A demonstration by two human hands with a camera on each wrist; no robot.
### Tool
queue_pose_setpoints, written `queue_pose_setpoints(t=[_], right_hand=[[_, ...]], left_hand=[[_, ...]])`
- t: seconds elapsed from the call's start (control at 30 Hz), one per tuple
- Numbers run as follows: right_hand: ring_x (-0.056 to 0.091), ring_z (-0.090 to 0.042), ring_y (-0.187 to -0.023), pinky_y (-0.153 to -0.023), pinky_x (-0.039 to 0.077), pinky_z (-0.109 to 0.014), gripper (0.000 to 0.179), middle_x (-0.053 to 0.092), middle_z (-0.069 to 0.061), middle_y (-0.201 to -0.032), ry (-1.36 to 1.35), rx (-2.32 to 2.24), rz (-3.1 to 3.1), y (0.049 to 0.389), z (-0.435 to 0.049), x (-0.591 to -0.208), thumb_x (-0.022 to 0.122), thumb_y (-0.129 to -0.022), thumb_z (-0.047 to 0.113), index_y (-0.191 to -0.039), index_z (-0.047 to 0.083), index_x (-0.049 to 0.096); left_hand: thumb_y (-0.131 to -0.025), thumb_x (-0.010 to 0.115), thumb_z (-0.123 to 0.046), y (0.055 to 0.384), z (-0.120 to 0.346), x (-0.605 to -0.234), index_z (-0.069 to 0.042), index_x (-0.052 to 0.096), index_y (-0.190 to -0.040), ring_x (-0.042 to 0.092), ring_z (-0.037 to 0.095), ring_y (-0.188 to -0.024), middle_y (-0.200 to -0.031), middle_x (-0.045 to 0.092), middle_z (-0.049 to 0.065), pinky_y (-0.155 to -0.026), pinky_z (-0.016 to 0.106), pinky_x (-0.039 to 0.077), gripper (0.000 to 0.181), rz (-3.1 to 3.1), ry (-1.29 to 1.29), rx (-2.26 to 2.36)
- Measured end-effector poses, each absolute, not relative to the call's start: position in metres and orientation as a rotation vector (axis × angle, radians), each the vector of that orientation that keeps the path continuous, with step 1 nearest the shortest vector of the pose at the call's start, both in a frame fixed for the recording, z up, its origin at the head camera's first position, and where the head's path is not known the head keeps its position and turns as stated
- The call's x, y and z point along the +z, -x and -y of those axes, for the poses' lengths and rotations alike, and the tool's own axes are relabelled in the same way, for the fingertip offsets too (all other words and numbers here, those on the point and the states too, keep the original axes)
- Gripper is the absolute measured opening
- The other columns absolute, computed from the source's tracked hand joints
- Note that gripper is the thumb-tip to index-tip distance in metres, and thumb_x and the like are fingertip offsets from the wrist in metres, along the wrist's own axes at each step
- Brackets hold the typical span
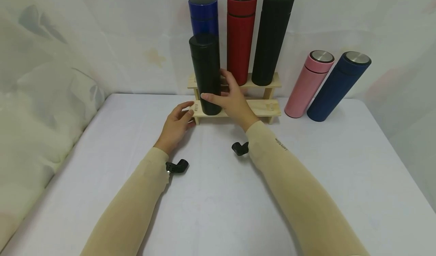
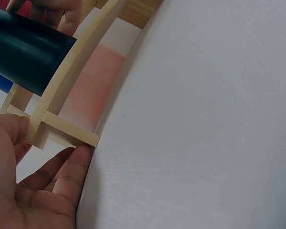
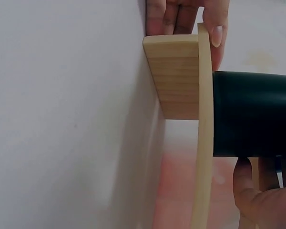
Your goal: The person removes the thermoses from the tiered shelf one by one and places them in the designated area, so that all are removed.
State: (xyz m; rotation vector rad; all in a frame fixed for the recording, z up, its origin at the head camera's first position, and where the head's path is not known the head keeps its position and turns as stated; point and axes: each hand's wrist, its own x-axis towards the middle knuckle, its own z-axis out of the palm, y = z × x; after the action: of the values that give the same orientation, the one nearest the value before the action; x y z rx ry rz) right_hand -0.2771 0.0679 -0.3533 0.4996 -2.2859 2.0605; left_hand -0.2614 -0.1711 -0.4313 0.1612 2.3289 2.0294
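A two-step wooden stand (image 1: 258, 105) is on the white table. On the left of its lower step a dark green thermos flask (image 1: 208, 74) stands upright, its base against the board in the right wrist view. My right hand (image 1: 235, 101) holds this flask low down, thumb in front and fingers round its right side. With thumb and fingers, my left hand (image 1: 175, 125) grips the left end of the stand; in the left wrist view the thumb is at the board's end and fingertips touch the leg (image 2: 71, 129).
The upper step carries a blue flask (image 1: 204, 14), partly hidden, a red flask (image 1: 241, 40) and a black flask (image 1: 273, 36). Right of the stand, a pink flask (image 1: 306, 86) and a navy flask (image 1: 337, 87) are on the table. A patterned cloth (image 1: 136, 33) hangs behind.
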Motion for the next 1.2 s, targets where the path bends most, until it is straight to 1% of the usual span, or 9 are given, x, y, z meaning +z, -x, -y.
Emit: queue_pose_setpoints(t=[0.1,0.27,0.47,0.77,0.97,1.1,1.2], right_hand=[[0.054,-0.024,-0.133,-0.111,0.051,-0.039,0.089,0.050,-0.005,-0.153,-0.509,2.047,2.284,0.277,-0.066,-0.352,0.090,-0.095,0.036,-0.166,0.027,0.038],[0.055,-0.023,-0.133,-0.112,0.050,-0.037,0.081,0.052,-0.006,-0.149,-0.559,2.029,2.248,0.277,-0.065,-0.351,0.090,-0.095,0.027,-0.161,0.025,0.043],[0.060,-0.026,-0.129,-0.111,0.051,-0.038,0.079,0.054,-0.009,-0.146,-0.617,1.979,2.218,0.277,-0.065,-0.351,0.090,-0.095,0.019,-0.160,0.023,0.046],[0.062,-0.024,-0.126,-0.110,0.051,-0.035,0.083,0.055,-0.007,-0.147,-0.580,1.918,2.200,0.272,-0.068,-0.355,0.092,-0.093,0.022,-0.161,0.023,0.045],[0.057,-0.020,-0.129,-0.109,0.052,-0.034,0.083,0.057,-0.004,-0.146,-0.578,1.861,2.162,0.269,-0.072,-0.359,0.093,-0.092,0.023,-0.160,0.019,0.046],[0.055,-0.019,-0.130,-0.108,0.052,-0.035,0.082,0.057,-0.002,-0.144,-0.593,1.836,2.162,0.264,-0.078,-0.359,0.093,-0.091,0.022,-0.159,0.020,0.048],[0.058,-0.020,-0.127,-0.108,0.053,-0.037,0.080,0.058,-0.003,-0.142,-0.599,1.841,2.169,0.259,-0.082,-0.360,0.093,-0.091,0.021,-0.159,0.021,0.049]], left_hand=[[-0.116,0.058,-0.027,0.261,0.171,-0.430,-0.019,0.054,-0.161,0.061,0.031,-0.133,-0.151,0.057,0.018,-0.109,0.040,0.056,0.045,-2.324,-0.164,2.029],[-0.116,0.058,-0.027,0.261,0.170,-0.428,-0.019,0.053,-0.161,0.061,0.031,-0.133,-0.151,0.057,0.018,-0.109,0.041,0.056,0.046,-2.315,-0.162,2.029],[-0.116,0.058,-0.027,0.262,0.170,-0.427,-0.019,0.054,-0.160,0.062,0.030,-0.133,-0.150,0.057,0.018,-0.108,0.040,0.057,0.045,-2.321,-0.166,2.029],[-0.116,0.058,-0.029,0.262,0.172,-0.432,-0.020,0.054,-0.160,0.061,0.031,-0.133,-0.151,0.056,0.018,-0.108,0.039,0.057,0.045,-2.330,-0.169,2.026],[-0.116,0.059,-0.029,0.262,0.172,-0.433,-0.019,0.054,-0.160,0.061,0.032,-0.133,-0.151,0.056,0.019,-0.108,0.038,0.057,0.045,-2.317,-0.180,2.041],[-0.116,0.058,-0.027,0.263,0.171,-0.434,-0.017,0.054,-0.160,0.062,0.032,-0.132,-0.151,0.056,0.019,-0.108,0.040,0.056,0.045,-2.312,-0.179,2.047],[-0.116,0.058,-0.027,0.263,0.172,-0.433,-0.017,0.054,-0.160,0.062,0.032,-0.132,-0.150,0.057,0.019,-0.108,0.039,0.056,0.045,-2.317,-0.164,2.044]])
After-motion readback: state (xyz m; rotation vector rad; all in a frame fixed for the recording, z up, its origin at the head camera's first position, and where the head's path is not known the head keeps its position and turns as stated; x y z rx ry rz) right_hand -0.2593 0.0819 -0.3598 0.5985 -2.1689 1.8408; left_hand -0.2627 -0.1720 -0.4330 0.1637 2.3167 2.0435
